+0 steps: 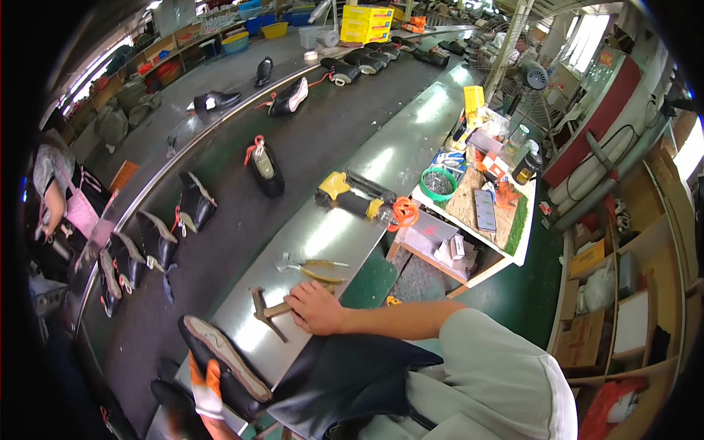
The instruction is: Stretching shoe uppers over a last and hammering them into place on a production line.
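Black, with a pale grey and beige sole, one shoe (229,358) is held at the lower left, beside the near edge of the metal surface (323,238). Its long axis slants from upper left to lower right, with the sole turned upward and to the right; which end is the toe, I cannot tell. The left grip (207,389), in an orange and white glove, is closed around the shoe's left side. The right grip (317,306), bare, has its fingers bent over the handle end of one hammer (270,312); whether they press together on it, I cannot tell. The hammer's head slants the same way as the shoe, its handle running right to the fingers. Just beyond lies one pair of yellow-handled pincers (320,278). Farther along sits one yellow and black tool (353,202). On the dark belt (220,249), four shoes (158,236) stand in a row at the left.
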A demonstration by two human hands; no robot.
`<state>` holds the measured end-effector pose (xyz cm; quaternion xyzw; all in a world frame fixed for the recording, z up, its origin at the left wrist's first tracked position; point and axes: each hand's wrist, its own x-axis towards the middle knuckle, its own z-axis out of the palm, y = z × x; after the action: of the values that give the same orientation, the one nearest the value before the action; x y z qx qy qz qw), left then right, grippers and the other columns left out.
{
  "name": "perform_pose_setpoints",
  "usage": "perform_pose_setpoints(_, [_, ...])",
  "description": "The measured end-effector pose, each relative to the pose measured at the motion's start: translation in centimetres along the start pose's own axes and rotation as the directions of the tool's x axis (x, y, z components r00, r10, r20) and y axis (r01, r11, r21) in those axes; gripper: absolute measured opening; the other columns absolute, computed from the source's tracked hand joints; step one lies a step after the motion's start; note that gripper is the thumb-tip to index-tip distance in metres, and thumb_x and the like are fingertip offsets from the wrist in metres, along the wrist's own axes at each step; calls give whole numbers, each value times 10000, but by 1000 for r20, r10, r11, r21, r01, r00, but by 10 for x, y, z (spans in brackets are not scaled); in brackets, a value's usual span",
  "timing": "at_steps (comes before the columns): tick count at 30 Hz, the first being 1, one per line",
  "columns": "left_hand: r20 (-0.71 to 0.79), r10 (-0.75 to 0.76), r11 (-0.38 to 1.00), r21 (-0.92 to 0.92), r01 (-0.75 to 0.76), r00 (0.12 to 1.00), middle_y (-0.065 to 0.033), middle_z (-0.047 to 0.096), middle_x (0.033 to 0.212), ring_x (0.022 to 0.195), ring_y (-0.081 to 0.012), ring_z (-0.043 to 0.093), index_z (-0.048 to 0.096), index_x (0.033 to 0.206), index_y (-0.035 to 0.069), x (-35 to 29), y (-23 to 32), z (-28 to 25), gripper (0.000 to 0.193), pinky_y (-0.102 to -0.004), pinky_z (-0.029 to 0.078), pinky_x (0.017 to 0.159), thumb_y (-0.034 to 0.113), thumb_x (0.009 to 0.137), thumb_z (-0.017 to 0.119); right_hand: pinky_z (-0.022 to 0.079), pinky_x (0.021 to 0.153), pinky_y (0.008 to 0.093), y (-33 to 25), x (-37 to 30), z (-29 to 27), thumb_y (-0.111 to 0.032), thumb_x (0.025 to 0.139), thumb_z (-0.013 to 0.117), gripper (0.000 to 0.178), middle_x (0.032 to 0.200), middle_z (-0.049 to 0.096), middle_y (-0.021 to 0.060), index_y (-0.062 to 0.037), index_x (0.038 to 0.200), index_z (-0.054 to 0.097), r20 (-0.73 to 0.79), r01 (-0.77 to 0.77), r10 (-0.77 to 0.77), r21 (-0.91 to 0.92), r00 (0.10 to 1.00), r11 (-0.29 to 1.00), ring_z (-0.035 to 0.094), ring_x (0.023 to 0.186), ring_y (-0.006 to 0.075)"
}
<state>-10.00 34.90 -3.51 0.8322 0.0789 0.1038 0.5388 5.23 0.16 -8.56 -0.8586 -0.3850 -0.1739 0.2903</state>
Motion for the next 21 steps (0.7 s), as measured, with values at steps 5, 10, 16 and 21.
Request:
perform_pose_setpoints(5, [-335,-174,790,513,334,926,-302,656,1197,1105,-446,641,619,1260,-25,24,3,28,434,-474,518,949,287,1061,394,467,835,475,13,9,17,-174,762,633,230,981,610,162,-64,964,632,298,103,-26,-247,954,963,590,966,328])
perform_pose_setpoints(10, [-417,-60,682,646,343,907,-306,691,983,991,-495,650,678,993,15,45,25,37,364,-549,521,858,270,994,419,563,703,437,-7,36,-39,-218,987,580,224,854,688,137,-15,1077,610,421,-87,151,-168,894,982,705,785,315])
perform_pose_setpoints(16, [-539,-241,792,371,485,807,-313,679,1014,1031,-513,627,710,952,-13,24,29,24,601,-523,491,914,427,1079,321,493,697,359,-99,55,-64,-176,1042,545,246,812,635,123,11,1183,620,469,-408,131,558,873,722,610,710,203])
perform_pose_setpoints(21, [-558,-97,829,413,377,824,-297,685,955,936,-516,641,649,951,-5,29,26,32,453,-541,511,831,322,1073,358,472,622,438,-116,50,-29,-177,1050,544,198,755,588,179,10,1082,602,108,67,-186,667,977,742,618,661,331])
